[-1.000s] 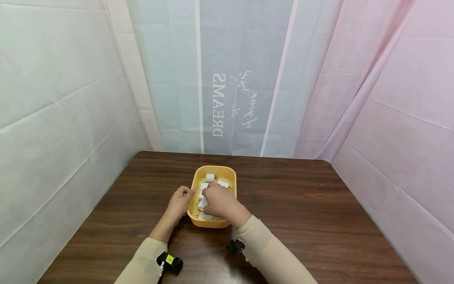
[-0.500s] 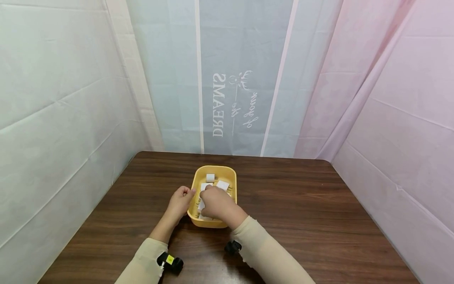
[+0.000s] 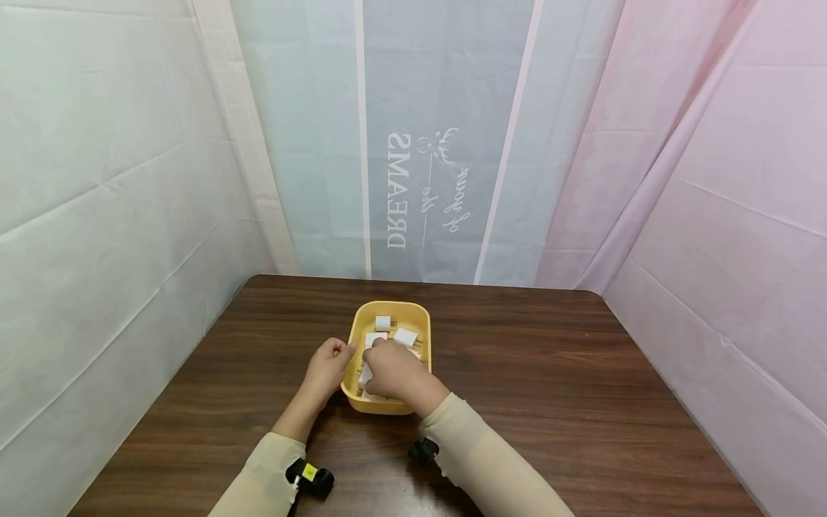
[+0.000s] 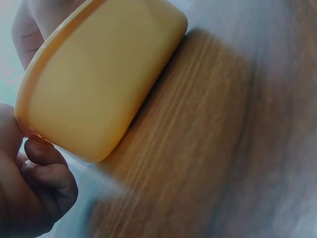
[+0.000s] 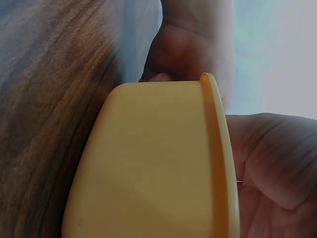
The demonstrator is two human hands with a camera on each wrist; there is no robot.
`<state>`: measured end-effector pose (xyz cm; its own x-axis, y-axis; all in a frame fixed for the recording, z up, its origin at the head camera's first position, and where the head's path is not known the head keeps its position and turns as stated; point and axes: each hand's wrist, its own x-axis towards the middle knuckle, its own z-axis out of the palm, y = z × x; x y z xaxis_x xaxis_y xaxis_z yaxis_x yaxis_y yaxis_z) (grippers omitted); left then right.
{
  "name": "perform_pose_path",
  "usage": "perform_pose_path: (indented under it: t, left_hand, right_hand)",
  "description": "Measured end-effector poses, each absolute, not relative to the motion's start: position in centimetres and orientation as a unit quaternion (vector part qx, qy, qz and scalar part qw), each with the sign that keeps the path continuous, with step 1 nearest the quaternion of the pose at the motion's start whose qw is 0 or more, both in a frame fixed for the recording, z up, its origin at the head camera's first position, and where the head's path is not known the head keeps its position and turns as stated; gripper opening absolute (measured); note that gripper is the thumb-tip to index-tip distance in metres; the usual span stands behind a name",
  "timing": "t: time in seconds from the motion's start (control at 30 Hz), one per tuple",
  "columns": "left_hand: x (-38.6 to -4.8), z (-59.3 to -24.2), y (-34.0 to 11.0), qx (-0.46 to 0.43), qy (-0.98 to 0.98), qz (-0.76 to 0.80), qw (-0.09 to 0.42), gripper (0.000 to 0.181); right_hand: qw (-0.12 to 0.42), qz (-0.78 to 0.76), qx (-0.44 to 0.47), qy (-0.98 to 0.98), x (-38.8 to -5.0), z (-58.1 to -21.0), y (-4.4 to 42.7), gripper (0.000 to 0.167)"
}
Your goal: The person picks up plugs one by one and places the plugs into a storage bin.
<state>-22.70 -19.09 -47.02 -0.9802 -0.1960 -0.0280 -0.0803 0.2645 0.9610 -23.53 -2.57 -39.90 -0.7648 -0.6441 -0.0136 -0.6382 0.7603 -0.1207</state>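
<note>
A yellow plastic bin (image 3: 388, 408) stands on the table with several white charger plugs in it, their metal prongs showing. My left hand (image 3: 327, 368) grips the bin's left rim, thumb at the edge and fingers curled below it, as the left wrist view also shows. My right hand (image 3: 395, 370) reaches down into the bin. Its thumb and forefinger are around a white charger plug (image 3: 365, 375) near the left wall. Another charger plug (image 3: 405, 337) lies just beyond this hand, and one more plug (image 3: 383, 323) lies at the far end. The right fingertips are partly hidden.
The dark wood-grain table (image 3: 549, 388) extends on both sides of the bin. Pale cloth hangs behind it, with a printed backdrop (image 3: 426, 187) at the far edge. A black wrist camera (image 3: 311, 480) sits on the left sleeve.
My right hand has shifted slightly left inside the bin. The charger plug beyond it has changed position and shows more fully. My left hand stays on the rim.
</note>
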Motion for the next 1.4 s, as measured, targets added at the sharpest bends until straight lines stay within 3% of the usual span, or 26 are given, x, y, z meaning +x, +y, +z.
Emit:
perform_pose_path:
  t: [0.57, 0.87, 1.17, 1.4]
  left_hand:
    - [-22.7, -46.9, -19.0, 0.09, -0.794, -0.6, 0.043, 0.027]
    - [-22.7, -46.9, -18.9, 0.096, -0.792, -0.601, 0.046, 0.027]
    - [-22.7, -47.0, -18.9, 0.101, -0.785, -0.61, 0.036, 0.028]
    - [-22.7, -47.0, -19.0, 0.101, -0.783, -0.612, 0.034, 0.032]
  right_hand:
    - [0.027, -0.051, -0.347, 0.936, -23.6, -40.2, -2.6, 0.018]
    - [0.023, -0.049, -0.355, 0.933, -23.6, -40.0, -2.3, 0.027]
    - [-0.005, -0.05, -0.36, 0.932, -23.5, -40.0, -1.4, 0.041]
    - [-0.032, -0.065, -0.365, 0.928, -23.6, -39.9, -0.2, 0.041]
